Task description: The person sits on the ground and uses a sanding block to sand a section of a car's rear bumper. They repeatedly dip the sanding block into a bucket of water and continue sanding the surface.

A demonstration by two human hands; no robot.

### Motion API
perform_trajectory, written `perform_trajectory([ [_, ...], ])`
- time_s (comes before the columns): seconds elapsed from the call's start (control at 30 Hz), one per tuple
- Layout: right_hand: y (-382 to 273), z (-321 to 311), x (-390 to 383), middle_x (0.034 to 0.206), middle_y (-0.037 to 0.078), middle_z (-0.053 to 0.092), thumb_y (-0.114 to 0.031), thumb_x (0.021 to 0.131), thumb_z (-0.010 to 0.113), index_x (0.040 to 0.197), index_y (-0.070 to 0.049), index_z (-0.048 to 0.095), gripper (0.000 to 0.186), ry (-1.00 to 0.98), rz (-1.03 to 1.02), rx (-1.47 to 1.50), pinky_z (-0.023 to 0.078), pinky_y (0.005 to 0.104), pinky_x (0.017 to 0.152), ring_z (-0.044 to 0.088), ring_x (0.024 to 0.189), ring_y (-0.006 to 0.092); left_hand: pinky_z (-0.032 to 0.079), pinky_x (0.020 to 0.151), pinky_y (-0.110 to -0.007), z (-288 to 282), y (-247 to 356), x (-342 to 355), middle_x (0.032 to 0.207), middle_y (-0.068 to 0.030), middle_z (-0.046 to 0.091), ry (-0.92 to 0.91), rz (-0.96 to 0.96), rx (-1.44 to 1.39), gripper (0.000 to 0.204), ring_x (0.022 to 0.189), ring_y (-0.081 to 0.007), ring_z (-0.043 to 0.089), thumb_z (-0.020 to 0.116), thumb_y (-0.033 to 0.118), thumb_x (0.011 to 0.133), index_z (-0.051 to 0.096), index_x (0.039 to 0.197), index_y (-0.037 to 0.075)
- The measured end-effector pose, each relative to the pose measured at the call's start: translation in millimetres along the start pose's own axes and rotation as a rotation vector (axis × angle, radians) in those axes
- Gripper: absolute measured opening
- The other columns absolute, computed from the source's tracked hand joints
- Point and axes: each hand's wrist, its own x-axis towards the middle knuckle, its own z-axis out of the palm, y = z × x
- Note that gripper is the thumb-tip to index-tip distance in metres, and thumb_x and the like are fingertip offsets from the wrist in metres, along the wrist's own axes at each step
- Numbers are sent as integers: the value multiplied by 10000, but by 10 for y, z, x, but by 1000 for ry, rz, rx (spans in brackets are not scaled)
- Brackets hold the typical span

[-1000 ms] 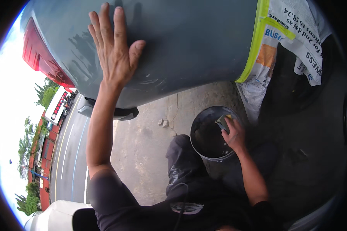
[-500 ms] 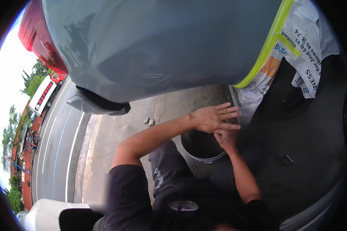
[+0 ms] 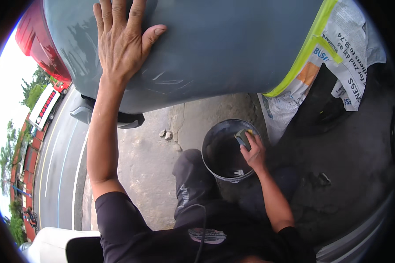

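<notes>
The left hand [image 3: 123, 41] lies flat on the glossy grey curved car body panel [image 3: 215, 44], fingers spread wide and pressed to the paint, gripping nothing. The right hand [image 3: 252, 151] hangs at the far rim of a round dark metal bucket [image 3: 215, 168] standing on the concrete ground [image 3: 149, 175]. Its fingers are curled around a small grey-and-yellow sanding sponge [image 3: 242, 136], which pokes out above the fingertips, over the bucket's inside. Yellow-green masking tape [image 3: 309, 46] and crumpled newspaper [image 3: 346, 52] cover the panel's right edge.
</notes>
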Motion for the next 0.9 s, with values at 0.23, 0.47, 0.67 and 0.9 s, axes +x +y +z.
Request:
perform_trajectory([
  [0.23, 24, -52, 62, 1303, 230, 657, -182, 848, 807, 1411, -23, 669, 602, 5, -40, -20, 558, 516, 960, 659, 1181, 464, 57, 1353, -589, 294, 1941, -569, 1796, -106, 291, -92, 333, -342, 838, 1670, -346, 219, 401, 836, 965, 235, 1718, 506],
  [0.47, 51, -130, -17, 1299, 233, 662, -161, 825, 815, 1411, -14, 668, 622, -11, -2, -13, 558, 512, 976, 662, 1186, 462, 245, 1326, -585, -60, 2544, -3316, 1656, -220, 451, -751, 57, -1063, 550, 1600, -432, 329, 580, 360, 1101, 515, 1596, 129],
  [0.67, -19, -96, -39, 1303, 247, 661, -172, 831, 807, 1421, -15, 661, 628, -14, -9, 16, 551, 512, 999, 653, 1199, 476, 201, 1341, -452, -1260, 2618, -5719, 1736, -285, 308, -1272, -1896, -917, 752, 1651, -396, 227, 382, 486, 1167, 275, 1687, -47],
  [0.9, 29, -124, -36, 1337, 246, 655, -191, 852, 796, 1430, -33, 659, 615, -39, -8, 14, 543, 516, 1021, 641, 1243, 474, 144, 1339, -556, -1085, 2281, -2512, 1790, -271, 179, -648, -677, -1415, 796, 1671, -474, 104, 432, 541, 1138, 244, 1721, 33],
])
